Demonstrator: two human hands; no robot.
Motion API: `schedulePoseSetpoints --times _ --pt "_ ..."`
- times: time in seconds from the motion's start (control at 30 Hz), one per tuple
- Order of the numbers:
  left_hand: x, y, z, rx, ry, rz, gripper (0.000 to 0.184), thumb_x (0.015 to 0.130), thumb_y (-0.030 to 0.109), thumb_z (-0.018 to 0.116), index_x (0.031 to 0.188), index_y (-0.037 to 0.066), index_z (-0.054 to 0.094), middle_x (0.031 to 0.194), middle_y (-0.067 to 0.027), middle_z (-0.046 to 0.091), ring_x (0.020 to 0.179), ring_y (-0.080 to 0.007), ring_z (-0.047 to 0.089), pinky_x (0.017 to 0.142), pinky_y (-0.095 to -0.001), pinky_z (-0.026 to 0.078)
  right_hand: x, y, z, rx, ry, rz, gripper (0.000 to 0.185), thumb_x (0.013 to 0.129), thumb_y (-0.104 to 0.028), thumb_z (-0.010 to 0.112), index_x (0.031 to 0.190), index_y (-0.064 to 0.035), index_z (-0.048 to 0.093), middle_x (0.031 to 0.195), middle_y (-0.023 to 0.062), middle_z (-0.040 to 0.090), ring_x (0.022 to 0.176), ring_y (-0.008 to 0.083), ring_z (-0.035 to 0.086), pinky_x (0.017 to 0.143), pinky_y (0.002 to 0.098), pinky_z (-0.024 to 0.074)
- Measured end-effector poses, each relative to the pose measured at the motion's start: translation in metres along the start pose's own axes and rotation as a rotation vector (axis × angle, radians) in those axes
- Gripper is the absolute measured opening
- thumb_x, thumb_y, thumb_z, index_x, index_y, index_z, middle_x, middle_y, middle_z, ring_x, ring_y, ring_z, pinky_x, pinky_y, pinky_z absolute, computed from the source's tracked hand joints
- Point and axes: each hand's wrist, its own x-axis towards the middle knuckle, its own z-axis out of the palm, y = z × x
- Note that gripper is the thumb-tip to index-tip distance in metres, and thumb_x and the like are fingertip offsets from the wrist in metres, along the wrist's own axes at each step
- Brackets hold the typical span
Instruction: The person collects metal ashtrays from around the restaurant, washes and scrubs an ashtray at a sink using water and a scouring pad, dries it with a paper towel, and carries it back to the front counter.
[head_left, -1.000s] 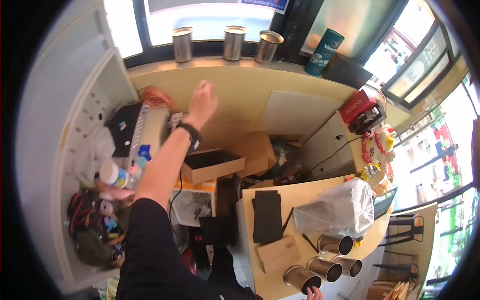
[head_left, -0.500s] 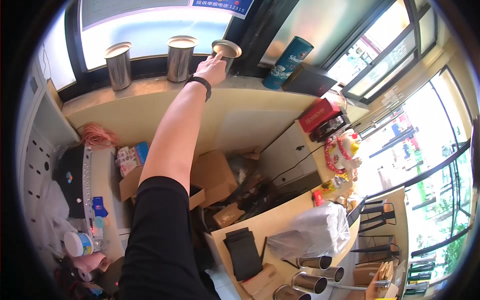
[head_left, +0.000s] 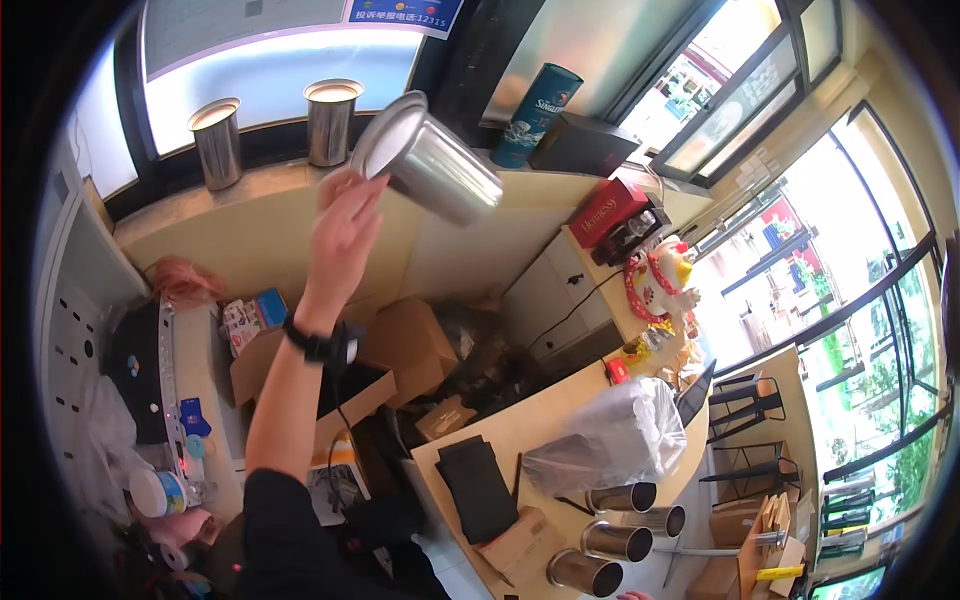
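The left hand (head_left: pixel 345 225) has thumb and fingers clamped on the rim of a metal cup (head_left: pixel 445 170), which is in the air on the near side of the sill (head_left: pixel 268 180), apart from everything but the hand. The cup is a plain, shiny silver cylinder with a flared lip, tilted so its pale mouth faces left and its base points right and down; it is slightly blurred. Two similar cups (head_left: pixel 329 130) stand upright on the sill to its left. Four more lie on their sides on the near end of the desk (head_left: pixel 540 425). Only the fingertips of the right hand show at the near edge, so I cannot tell how its fingers stand. The teal tube (head_left: pixel 532 120) reads "SINGLE", the rest unclear; the red box (head_left: pixel 605 212) says "Hennessy"; the blue notice (head_left: pixel 405 14) at far left reads "投诉举报电话:12315".
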Motion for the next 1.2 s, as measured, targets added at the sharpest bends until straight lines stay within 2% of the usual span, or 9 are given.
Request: schedulePoseSetpoints --times 0.23,0.3,0.37,0.47,0.73,0.8,0.97,1.1,1.2 --pt "-0.168 0.134 0.046 -1.181 -0.024 -0.336 0.042 0.090 0.012 0.061 0.130 -0.001 0.052 0.136 -0.0079 0.048 0.131 -0.0270 0.043 0.114 -0.0437 0.031 0.065 -0.029 -0.044 0.323 0.379 -0.204 0.014 0.070 -0.001 0.061 0.083 -0.0031 0.060 0.089 0.0130 0.061 0.093 0.0330 0.056 0.086 0.0443 0.0439" --pt "-0.218 0.168 0.076 -1.334 -0.068 -0.546 0.042 0.090 0.013 0.061 0.130 0.000 0.053 0.137 -0.0078 0.049 0.131 -0.0274 0.042 0.115 -0.0437 0.030 0.069 -0.053 -0.088 0.453 0.349 -0.263 0.036 0.075 -0.011 0.064 0.109 0.0005 0.058 0.114 0.0229 0.058 0.110 0.0398 0.052 0.100 0.0476 0.0385" --pt "-0.274 0.193 0.109 -1.562 -0.047 -0.729 0.042 0.090 0.013 0.061 0.129 0.002 0.054 0.140 -0.0075 0.048 0.132 -0.0271 0.041 0.115 -0.0422 0.028 0.070 -0.062 -0.113 0.584 0.356 -0.404 0.086 0.078 -0.049 0.073 0.141 -0.0034 0.035 0.144 0.0243 0.034 0.132 0.0387 0.036 0.107 0.0485 0.0321" --pt "-0.364 0.234 0.155 -1.658 -0.153 -0.944 0.042 0.090 0.014 0.060 0.130 0.003 0.054 0.140 -0.0065 0.048 0.133 -0.0261 0.039 0.116 -0.0415 0.026 0.058 -0.066 -0.126 0.841 0.388 -0.553 0.120 0.063 -0.053 0.085 0.150 -0.0101 0.015 0.154 0.0248 0.006 0.143 0.0443 0.018 0.111 0.0545 0.0270" --pt "-0.591 0.361 0.222 -1.620 -0.173 -1.384 0.039 0.094 0.021 0.053 0.129 0.005 0.055 0.140 -0.0117 0.049 0.133 -0.0268 0.042 0.115 -0.0431 0.027 -0.085 0.075 -0.087 0.909 0.564 -0.365 0.037 0.063 -0.015 0.085 0.091 -0.0052 0.063 0.145 0.0279 0.029 0.127 0.0451 0.043 0.100 0.0463 0.0440" --pt "-0.637 0.390 0.236 -1.436 -0.213 -1.492 0.043 0.096 0.027 0.050 0.134 0.006 0.051 0.140 -0.0135 0.049 0.131 -0.0286 0.044 0.115 -0.0451 0.027 -0.121 0.117 -0.083 0.844 0.527 -0.481 0.032 0.061 -0.014 0.084 0.081 -0.0047 0.061 0.140 0.0258 0.039 0.121 0.0441 0.049 0.096 0.0443 0.0474" --pt "-0.687 0.449 0.280 0.224 -1.154 -0.531 0.048 0.098 0.033 0.050 0.136 0.004 0.044 0.135 -0.0152 0.052 0.127 -0.0270 0.049 0.102 -0.0414 0.044 -0.185 0.200 -0.064 1.035 0.215 -0.256 0.036 0.062 -0.017 0.087 0.072 -0.0071 0.054 0.142 0.0243 0.042 0.122 0.0421 0.051 0.096 0.0457 0.0477" --pt "-0.733 0.428 0.284 -0.960 -0.442 -1.849 0.074 0.096 0.061 0.032 0.144 0.005 0.036 0.143 -0.0170 0.046 0.131 -0.0311 0.044 0.111 -0.0457 0.033 -0.207 0.244 -0.037 1.172 0.106 -0.310 0.043 0.059 -0.016 0.092 0.074 -0.0082 0.053 0.144 0.0242 0.040 0.124 0.0396 0.051 0.093 0.0404 0.0490" --pt "-0.735 0.424 0.307 -0.998 -0.455 -1.980 0.074 0.097 0.061 0.022 0.145 0.006 0.036 0.144 -0.0169 0.043 0.132 -0.0342 0.042 0.113 -0.0491 0.030 -0.200 0.274 -0.011 1.186 0.056 -0.047 0.043 0.060 -0.015 0.091 0.074 -0.0071 0.052 0.144 0.0248 0.041 0.125 0.0397 0.051 0.093 0.0397 0.0486"
